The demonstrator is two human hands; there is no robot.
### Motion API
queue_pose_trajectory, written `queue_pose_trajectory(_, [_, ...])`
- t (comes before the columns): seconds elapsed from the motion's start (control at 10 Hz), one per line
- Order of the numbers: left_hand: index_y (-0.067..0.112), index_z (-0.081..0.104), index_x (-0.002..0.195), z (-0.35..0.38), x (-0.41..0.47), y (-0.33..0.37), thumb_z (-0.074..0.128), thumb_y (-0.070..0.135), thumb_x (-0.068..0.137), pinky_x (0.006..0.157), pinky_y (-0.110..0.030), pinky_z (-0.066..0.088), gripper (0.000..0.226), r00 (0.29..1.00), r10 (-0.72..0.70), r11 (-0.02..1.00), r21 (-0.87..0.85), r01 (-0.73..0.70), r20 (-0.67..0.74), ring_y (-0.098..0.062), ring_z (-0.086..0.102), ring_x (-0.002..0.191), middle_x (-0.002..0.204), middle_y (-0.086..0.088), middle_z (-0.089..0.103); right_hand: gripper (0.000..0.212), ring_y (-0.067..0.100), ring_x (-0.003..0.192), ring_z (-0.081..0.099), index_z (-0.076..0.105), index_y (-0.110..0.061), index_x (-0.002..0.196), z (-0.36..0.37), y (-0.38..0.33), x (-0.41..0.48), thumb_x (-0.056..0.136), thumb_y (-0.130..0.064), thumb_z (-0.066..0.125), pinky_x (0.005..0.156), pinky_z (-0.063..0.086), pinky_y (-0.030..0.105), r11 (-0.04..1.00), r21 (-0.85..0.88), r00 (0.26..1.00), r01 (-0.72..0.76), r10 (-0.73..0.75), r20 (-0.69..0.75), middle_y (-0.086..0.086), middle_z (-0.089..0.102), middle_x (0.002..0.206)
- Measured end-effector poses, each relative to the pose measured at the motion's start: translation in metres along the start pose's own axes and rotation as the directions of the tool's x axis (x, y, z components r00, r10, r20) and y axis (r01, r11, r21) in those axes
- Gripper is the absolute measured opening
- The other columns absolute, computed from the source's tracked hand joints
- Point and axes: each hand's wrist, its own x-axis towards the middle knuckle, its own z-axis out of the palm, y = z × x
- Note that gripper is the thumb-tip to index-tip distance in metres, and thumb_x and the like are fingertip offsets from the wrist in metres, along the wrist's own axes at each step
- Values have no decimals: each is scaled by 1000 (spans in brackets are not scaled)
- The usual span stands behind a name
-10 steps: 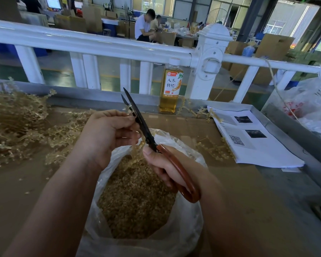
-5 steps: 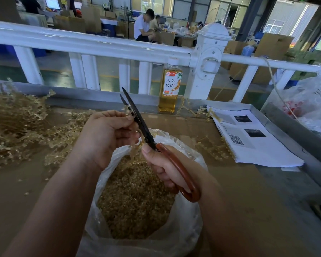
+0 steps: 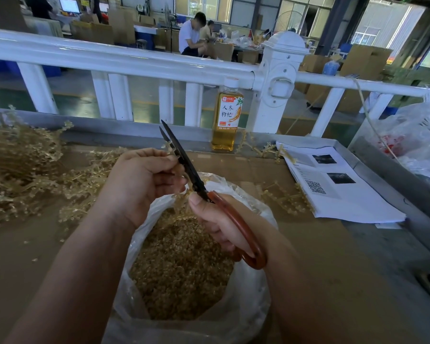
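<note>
Widest of all is the cardboard-covered workbench [image 3: 320,244], which fills the lower view. A white railing [image 3: 134,60] runs across behind it. On the left of the bench sits a big tangled heap of golden sprigs [image 3: 18,170], with loose ones trailing towards the middle.

Front and centre is a clear plastic bag [image 3: 246,301], mouth open, loaded with small golden cut pieces [image 3: 181,269]. Over on the right lies a stack of printed papers [image 3: 345,194], with a few stray sprigs just beside it. Beyond that, at the far right edge, there's a white bag [image 3: 412,135].

Now the hands, both over the bag's mouth. The left hand [image 3: 144,180] has its fingers curled in, pinching a sprig. The right hand [image 3: 216,219] is wrapped round the orange-brown handle of the scissors [image 3: 196,180], with the thumb pressed up near the pivot. The dark blades point up and away, tips just slightly parted, and they cross right against the left fingertips.

Back by the railing post a bottle of amber drink [image 3: 227,117] stands upright on the bench's far edge.

Smallest of all is the held sprig [image 3: 168,146]. A short bit pokes out above the left fingers, touching the blades, directly above the open bag.
</note>
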Motion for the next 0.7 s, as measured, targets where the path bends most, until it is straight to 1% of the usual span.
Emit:
queue_pose_trajectory(0.1, [1,57,73,0,0,-1,49,-5,85,42,-19,48,16,1000,2,1000,0,-2,-1,-15,59,41,51,-6,64,31,-14,31,43,42,-34,73,2,-4,3,100,-40,28,32,30,4,958,262,992,-121,127,-4,-14,40,63])
queue_pose_trajectory(0.2, [4,55,73,1,-1,-3,49,-5,85,41,-19,48,16,1000,27,999,22,-27,-16,-15,59,40,51,-5,64,24,-12,29,44,48,-25,119,-2,-7,-1,102,-27,31,31,31,3,955,269,992,-123,121,24,-12,50,40])
queue_pose_trajectory(0.3, [8,51,76,2,0,-5,51,-7,85,41,-21,49,17,994,81,995,70,-77,-67,-17,59,39,49,-4,63,23,-9,37,46,50,-33,96,-4,2,3,97,-47,31,41,36,7,999,-32,995,-43,40,-91,-13,43,59])
queue_pose_trajectory(0.4, [7,54,73,4,0,-8,52,0,88,42,-21,49,16,982,156,980,137,-141,-103,-15,59,40,50,-3,63,32,-7,34,44,47,-27,85,-3,0,3,92,-56,35,43,32,8,985,-168,993,-41,21,-120,-12,42,58])
queue_pose_trajectory(0.5, [5,58,71,4,0,-10,52,7,91,44,-21,49,21,978,176,973,167,-157,-110,-15,59,42,51,-3,64,33,-8,34,44,47,-29,75,-1,0,4,93,-55,36,42,32,7,974,-224,993,-24,-3,-121,-12,42,57])
queue_pose_trajectory(0.6, [5,59,71,3,0,-9,51,6,92,43,-20,48,22,982,151,978,160,-133,-110,-15,59,41,51,-2,64,28,-4,42,43,47,-31,87,-2,1,3,92,-56,36,47,32,10,968,-249,991,-14,-20,-131,-13,41,58])
queue_pose_trajectory(0.7, [6,58,71,2,0,-8,51,4,91,42,-20,49,20,982,148,979,158,-128,-120,-16,59,40,49,-3,63,33,-4,42,45,48,-28,93,-1,0,2,90,-58,35,44,33,8,966,-259,994,3,-31,-105,-13,41,59])
